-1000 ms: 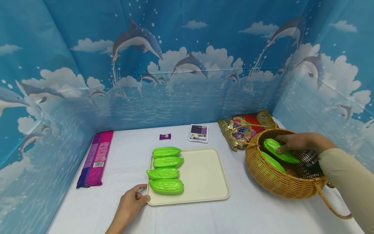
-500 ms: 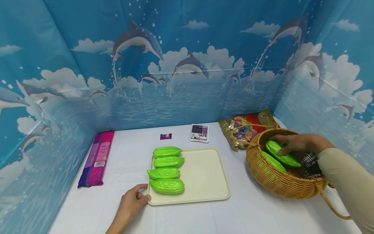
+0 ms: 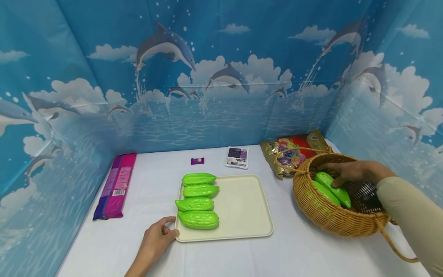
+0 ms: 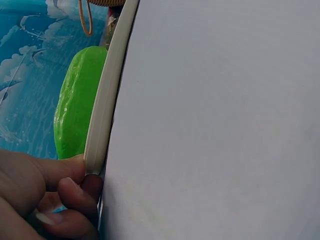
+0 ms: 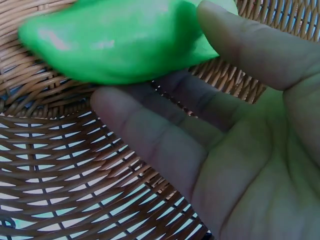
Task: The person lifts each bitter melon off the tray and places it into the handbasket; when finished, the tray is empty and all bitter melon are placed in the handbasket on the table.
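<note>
My left hand (image 3: 156,240) pinches the near left corner of a cream rectangular tray (image 3: 243,204); in the left wrist view its thumb (image 4: 70,170) and curled fingers lie on either side of the rim. Several bright green bitter melons (image 3: 198,220) lie in a column along the tray's left side. At the right, my right hand (image 3: 360,172) reaches into a round wicker basket (image 3: 333,223). Its thumb touches a green bitter melon (image 5: 125,40), while the other fingers extend fairly straight along the far side. A second bitter melon (image 3: 325,193) lies against it by the basket's left wall.
A pink and purple packet (image 3: 115,186) lies far left. Behind the tray are a small purple-wrapped sweet (image 3: 197,161) and a white-edged sachet (image 3: 237,157). A gold and red bag (image 3: 294,152) leans behind the basket, whose looped handle (image 3: 394,246) sticks out at front.
In the basket, the bitter melon under my right thumb has shifted down toward the other one, and my right fingers have straightened away from it. My left hand has stayed on the tray corner.
</note>
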`<action>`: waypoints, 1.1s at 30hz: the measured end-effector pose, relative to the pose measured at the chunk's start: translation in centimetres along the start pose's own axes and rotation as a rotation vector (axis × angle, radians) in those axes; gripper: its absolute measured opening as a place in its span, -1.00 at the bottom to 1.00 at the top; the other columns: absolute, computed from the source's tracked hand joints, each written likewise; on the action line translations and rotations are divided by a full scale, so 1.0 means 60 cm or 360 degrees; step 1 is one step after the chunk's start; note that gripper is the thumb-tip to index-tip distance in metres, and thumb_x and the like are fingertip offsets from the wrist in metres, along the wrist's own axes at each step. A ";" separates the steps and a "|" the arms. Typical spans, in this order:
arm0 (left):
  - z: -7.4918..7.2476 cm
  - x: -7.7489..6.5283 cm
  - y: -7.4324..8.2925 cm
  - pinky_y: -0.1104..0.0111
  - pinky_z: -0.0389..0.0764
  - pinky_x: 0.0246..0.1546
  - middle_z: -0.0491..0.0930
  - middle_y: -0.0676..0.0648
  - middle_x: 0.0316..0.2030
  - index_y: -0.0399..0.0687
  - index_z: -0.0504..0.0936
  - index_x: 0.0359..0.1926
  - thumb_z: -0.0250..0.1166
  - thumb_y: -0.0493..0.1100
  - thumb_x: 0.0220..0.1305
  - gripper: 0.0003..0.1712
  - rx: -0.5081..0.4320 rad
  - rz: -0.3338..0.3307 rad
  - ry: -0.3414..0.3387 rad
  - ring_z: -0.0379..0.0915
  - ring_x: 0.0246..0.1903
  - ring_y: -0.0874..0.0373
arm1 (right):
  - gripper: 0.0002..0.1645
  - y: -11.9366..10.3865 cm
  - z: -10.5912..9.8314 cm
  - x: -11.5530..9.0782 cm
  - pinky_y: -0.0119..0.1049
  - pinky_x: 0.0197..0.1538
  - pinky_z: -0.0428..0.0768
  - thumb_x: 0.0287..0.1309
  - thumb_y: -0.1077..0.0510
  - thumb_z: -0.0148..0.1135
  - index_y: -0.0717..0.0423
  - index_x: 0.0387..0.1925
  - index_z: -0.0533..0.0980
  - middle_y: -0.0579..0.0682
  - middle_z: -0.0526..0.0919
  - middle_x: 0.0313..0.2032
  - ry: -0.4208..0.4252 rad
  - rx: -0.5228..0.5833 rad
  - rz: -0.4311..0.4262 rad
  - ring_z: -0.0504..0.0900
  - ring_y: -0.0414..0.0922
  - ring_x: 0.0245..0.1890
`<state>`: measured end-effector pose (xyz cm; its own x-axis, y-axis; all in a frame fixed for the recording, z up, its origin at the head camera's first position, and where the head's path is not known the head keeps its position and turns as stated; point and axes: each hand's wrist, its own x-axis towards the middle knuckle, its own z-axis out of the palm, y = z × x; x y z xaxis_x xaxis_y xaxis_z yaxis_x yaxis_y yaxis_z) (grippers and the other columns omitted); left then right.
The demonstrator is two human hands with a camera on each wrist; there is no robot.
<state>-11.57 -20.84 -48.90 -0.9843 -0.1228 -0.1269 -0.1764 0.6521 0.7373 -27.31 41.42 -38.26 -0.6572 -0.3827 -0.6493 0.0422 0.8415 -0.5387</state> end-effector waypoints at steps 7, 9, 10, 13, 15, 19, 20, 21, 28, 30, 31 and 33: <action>0.003 0.000 0.000 0.41 0.34 -0.57 0.49 0.03 -0.51 -0.19 0.66 0.16 0.46 -0.23 0.17 -0.50 -0.0009 0.0003 0.0004 0.33 -0.55 0.20 | 0.00 0.004 0.001 -0.002 0.23 0.21 0.47 0.40 0.07 0.25 0.15 0.61 -0.11 0.59 -0.31 0.47 0.0021 0.0016 0.0007 -0.06 0.59 0.41; 0.004 0.001 0.000 0.41 0.34 -0.58 0.49 0.03 -0.51 -0.18 0.66 0.17 0.46 -0.23 0.17 -0.50 -0.0015 -0.0005 0.0000 0.33 -0.55 0.20 | 0.00 0.002 -0.001 -0.002 0.26 0.22 0.45 0.40 0.08 0.24 0.17 0.61 -0.11 0.58 -0.30 0.47 0.0028 0.0004 -0.0021 -0.05 0.60 0.40; 0.004 0.001 0.000 0.41 0.34 -0.58 0.49 0.03 -0.51 -0.18 0.66 0.17 0.46 -0.23 0.17 -0.49 -0.0015 -0.0005 -0.0001 0.33 -0.55 0.20 | 0.00 0.000 -0.002 -0.003 0.29 0.23 0.43 0.40 0.08 0.25 0.17 0.61 -0.11 0.58 -0.29 0.48 0.0035 -0.0003 -0.0027 -0.06 0.60 0.41; 0.003 0.000 0.000 0.41 0.34 -0.57 0.49 0.03 -0.50 -0.19 0.65 0.17 0.47 -0.22 0.18 -0.49 -0.0008 0.0006 -0.0003 0.33 -0.55 0.20 | -0.01 -0.008 -0.003 -0.007 0.28 0.22 0.45 0.41 0.07 0.22 0.21 0.60 -0.12 0.59 -0.18 0.46 0.0034 -0.0027 -0.0072 0.02 0.59 0.39; 0.002 -0.001 -0.001 0.40 0.34 -0.56 0.49 0.03 -0.50 -0.18 0.66 0.16 0.47 -0.22 0.17 -0.49 0.0000 0.0013 0.0001 0.33 -0.55 0.20 | -0.02 -0.017 -0.004 -0.010 0.21 0.17 0.54 0.43 0.08 0.20 0.24 0.59 -0.14 0.62 -0.09 0.43 0.0010 -0.0011 -0.0089 0.12 0.57 0.36; -0.001 -0.002 0.000 0.40 0.34 -0.54 0.49 0.04 -0.51 -0.18 0.66 0.16 0.48 -0.21 0.17 -0.49 0.0005 0.0023 0.0005 0.33 -0.55 0.20 | -0.09 -0.043 -0.005 -0.025 0.05 0.01 0.63 0.45 0.12 0.18 0.23 0.56 -0.10 0.63 -0.07 0.41 0.0032 -0.0022 -0.0115 0.22 0.51 0.31; -0.001 -0.003 0.001 0.40 0.34 -0.54 0.49 0.04 -0.51 -0.18 0.66 0.17 0.48 -0.21 0.17 -0.49 0.0005 0.0022 0.0002 0.33 -0.55 0.20 | -0.11 -0.050 -0.006 -0.031 0.02 -0.01 0.63 0.45 0.13 0.18 0.25 0.55 -0.08 0.62 -0.08 0.41 0.0052 -0.0056 -0.0131 0.22 0.50 0.31; -0.001 -0.003 0.001 0.40 0.35 -0.54 0.50 0.04 -0.50 -0.18 0.66 0.17 0.48 -0.21 0.17 -0.49 0.0004 0.0022 -0.0002 0.33 -0.55 0.20 | -0.14 -0.058 -0.007 -0.038 0.02 -0.01 0.63 0.46 0.15 0.16 0.26 0.55 -0.07 0.62 -0.10 0.42 0.0067 -0.0062 -0.0136 0.22 0.51 0.31; -0.006 -0.002 0.001 0.38 0.35 -0.52 0.50 0.03 -0.49 -0.18 0.65 0.17 0.47 -0.20 0.19 -0.49 0.0014 0.0027 -0.0002 0.34 -0.53 0.19 | -0.17 -0.104 -0.011 -0.079 0.02 -0.03 0.68 0.50 0.13 0.09 0.39 0.52 -0.07 0.60 0.22 0.34 0.0187 -0.0091 -0.0228 0.43 0.44 0.22; -0.005 -0.002 0.000 0.38 0.35 -0.52 0.50 0.03 -0.49 -0.18 0.65 0.18 0.47 -0.20 0.19 -0.49 0.0010 0.0026 -0.0009 0.34 -0.53 0.19 | -0.19 -0.115 -0.012 -0.088 -0.04 -0.11 0.69 0.49 0.11 0.12 0.33 0.52 -0.02 0.51 0.40 0.24 0.0266 -0.0124 -0.0232 0.58 0.28 0.08; -0.004 -0.002 -0.001 0.39 0.35 -0.52 0.50 0.03 -0.49 -0.18 0.65 0.18 0.46 -0.20 0.19 -0.49 0.0009 0.0024 -0.0015 0.34 -0.53 0.19 | -0.21 -0.121 -0.011 -0.093 -0.08 -0.14 0.69 0.48 0.09 0.13 0.30 0.51 0.02 0.45 0.47 0.20 0.0320 -0.0145 -0.0245 0.62 0.20 0.03; -0.003 -0.001 -0.001 0.39 0.35 -0.52 0.50 0.04 -0.49 -0.17 0.65 0.18 0.47 -0.20 0.19 -0.49 0.0009 0.0019 -0.0016 0.34 -0.53 0.19 | -0.25 -0.132 -0.007 -0.103 -0.10 -0.17 0.67 0.47 0.04 0.17 0.23 0.48 0.12 0.29 0.57 0.12 0.0464 -0.0222 -0.0283 0.64 0.06 -0.04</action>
<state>-11.47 -21.00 -48.84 -0.9864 -0.1073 -0.1247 -0.1645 0.6578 0.7350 -23.90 37.26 -29.78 -0.8328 -0.4199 -0.3609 -0.1818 0.8231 -0.5381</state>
